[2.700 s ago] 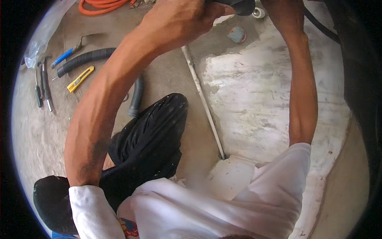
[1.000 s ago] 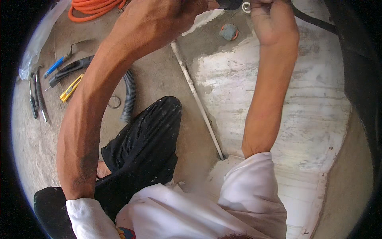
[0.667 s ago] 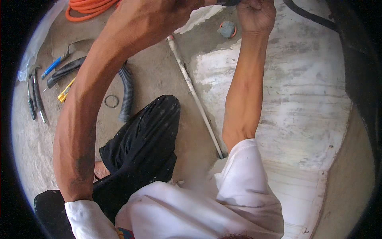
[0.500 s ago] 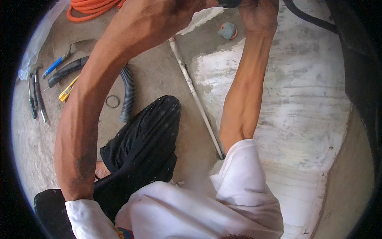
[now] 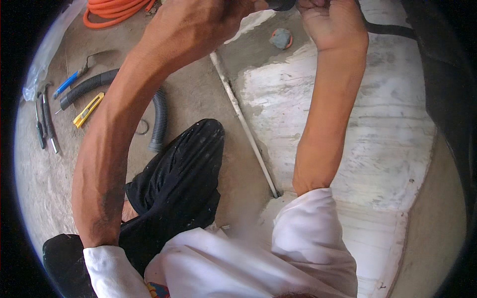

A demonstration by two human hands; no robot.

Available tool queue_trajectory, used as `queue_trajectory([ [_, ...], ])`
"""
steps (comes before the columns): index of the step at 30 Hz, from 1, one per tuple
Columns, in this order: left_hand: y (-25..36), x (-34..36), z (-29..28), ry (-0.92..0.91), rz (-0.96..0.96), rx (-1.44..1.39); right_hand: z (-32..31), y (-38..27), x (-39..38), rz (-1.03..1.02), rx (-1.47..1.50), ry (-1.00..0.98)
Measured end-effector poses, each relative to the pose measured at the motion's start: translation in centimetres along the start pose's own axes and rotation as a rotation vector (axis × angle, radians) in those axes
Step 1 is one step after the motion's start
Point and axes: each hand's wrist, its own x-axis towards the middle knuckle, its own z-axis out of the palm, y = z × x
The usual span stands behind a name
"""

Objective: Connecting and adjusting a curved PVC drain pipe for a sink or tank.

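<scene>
Both of my arms reach up to the top edge, where the fingers are partly cut off. My left hand [image 5: 223,15] closes on a dark rounded piece [image 5: 281,4], whose kind I cannot make out. Close beside it, my right hand [image 5: 338,22] has its fingers curled inward; whatever they hold is hidden. A black cord or thin hose [image 5: 392,30] runs from behind my right hand to the dark shape [image 5: 442,74] at the right. Below my hands, a grey and orange roundish thing [image 5: 281,38] lies on the floor.
Left of my left forearm lie a yellow box cutter [image 5: 88,110], a blue-handled tool [image 5: 69,83] and slim dark tools [image 5: 48,116]. A corrugated black hose [image 5: 159,119] curves behind that arm. An orange coiled hose [image 5: 112,12] sits farther off. A pale pipe [image 5: 243,119] crosses the floor.
My right hand and forearm have shifted to the right, with the elbow lower. My left forearm has moved slightly right, uncovering more of the box cutter. The black cord has changed its bend.
</scene>
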Motion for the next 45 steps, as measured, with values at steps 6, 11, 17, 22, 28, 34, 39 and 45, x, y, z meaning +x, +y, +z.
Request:
queue_trajectory([
  [6,-0.4,0.3,-0.5,-0.083,-0.149,-0.183,0.8,-0.9,-0.6,0.103,0.104,0.039],
  [11,-0.7,0.0,-0.2,-0.032,0.018,-0.045,0.9,-2.1,-0.9,0.09,0.02,0.073],
  [17,-0.8,0.4,-0.3,-0.046,0.002,-0.076,0.2,-1.4,0.0,0.079,0.144,0.126],
  [22,-1.6,0.0,-0.2,-0.017,0.046,0.011,-0.6,-1.7,-1.4,0.009,-0.013,0.08],
  [28,-1.3,0.6,0.0,-0.07,0.014,-0.01,1.2,-6.9,-1.2,-0.822,-1.708,-0.055],
  [34,-1.1,0.5,-0.6,-0.061,-0.023,-0.034,1.7,-9.5,2.9,-0.118,-1.875,-0.542],
  [39,-1.4,0.2,0.0,0.0,0.11,0.048,1.6,-10.3,3.4,-0.079,-1.889,-0.634],
  [45,-1.9,0.1,-0.8,-0.019,0.025,0.016,1.7,-8.0,3.2,-0.132,-1.639,-0.626],
])
